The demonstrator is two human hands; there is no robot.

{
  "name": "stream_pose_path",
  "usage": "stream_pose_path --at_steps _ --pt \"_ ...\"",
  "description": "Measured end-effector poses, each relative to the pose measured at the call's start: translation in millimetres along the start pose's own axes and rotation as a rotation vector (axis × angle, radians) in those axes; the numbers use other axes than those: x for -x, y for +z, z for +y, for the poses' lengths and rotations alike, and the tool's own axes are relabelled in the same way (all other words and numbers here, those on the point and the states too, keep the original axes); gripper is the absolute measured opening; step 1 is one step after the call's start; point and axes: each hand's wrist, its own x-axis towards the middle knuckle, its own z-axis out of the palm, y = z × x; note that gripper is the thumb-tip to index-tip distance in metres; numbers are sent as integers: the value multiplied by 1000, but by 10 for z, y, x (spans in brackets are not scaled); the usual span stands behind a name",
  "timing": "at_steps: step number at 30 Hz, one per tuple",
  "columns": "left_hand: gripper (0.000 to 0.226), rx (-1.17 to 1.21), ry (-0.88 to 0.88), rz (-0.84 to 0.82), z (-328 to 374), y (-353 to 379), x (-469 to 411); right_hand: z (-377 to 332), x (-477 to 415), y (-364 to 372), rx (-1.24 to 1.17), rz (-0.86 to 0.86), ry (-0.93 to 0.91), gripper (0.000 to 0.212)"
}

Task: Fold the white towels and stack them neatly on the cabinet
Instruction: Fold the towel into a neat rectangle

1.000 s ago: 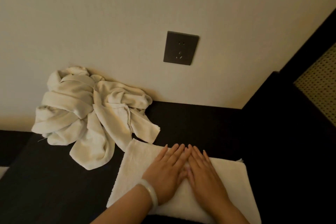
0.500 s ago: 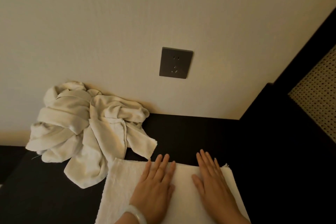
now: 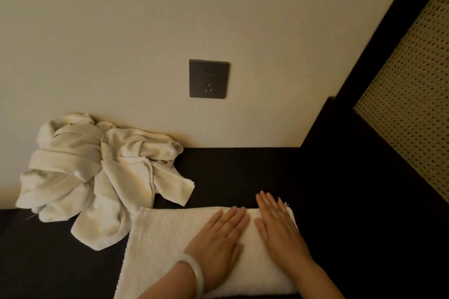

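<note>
A white folded towel (image 3: 165, 238) is lying flat on the dark cabinet top (image 3: 243, 172), close to the front. A pile of crumpled white towels (image 3: 97, 172) is sitting to its left, bunched up at the back. One floppy end is hanging down just beside the folded towel's far left corner.

folded towel (image 3: 165, 245) cut off by bottom edge, right part under left hand (image 3: 218, 243), right hand (image 3: 279, 233)

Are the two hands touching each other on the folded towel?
Apart. Head view: a strip of folded towel shows between the left hand and right hand.
</note>
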Motion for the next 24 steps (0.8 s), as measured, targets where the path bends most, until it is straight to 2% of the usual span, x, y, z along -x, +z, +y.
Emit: stream_pose_path --at_steps 5,7,10,12,13,16,19,24 --pt "55 -4 6 -16 6 -22 26 32 40 -45 -25 -20 -3 58" --pt "56 -31 21 -2 13 -11 30 -4 69 -120 -207 13 10 60" --pt "56 -55 22 34 14 22 45 8 224 -280 -536 205 174 60" --pt "58 -49 40 47 56 19 40 123 351 -366 -546 252 315 47" --pt "60 -45 74 52 96 8 18 197 415 -395 -513 219 384 36" --pt "64 -61 276 25 273 -25 -140 366 600 -474 -492 -34 547 11" --pt "59 -118 397 -51 416 48 -289 467 753 -521 -655 -196 572 7" --pt "59 -139 334 -32 405 221 -330 512 917 -527 -946 -142 540 12"
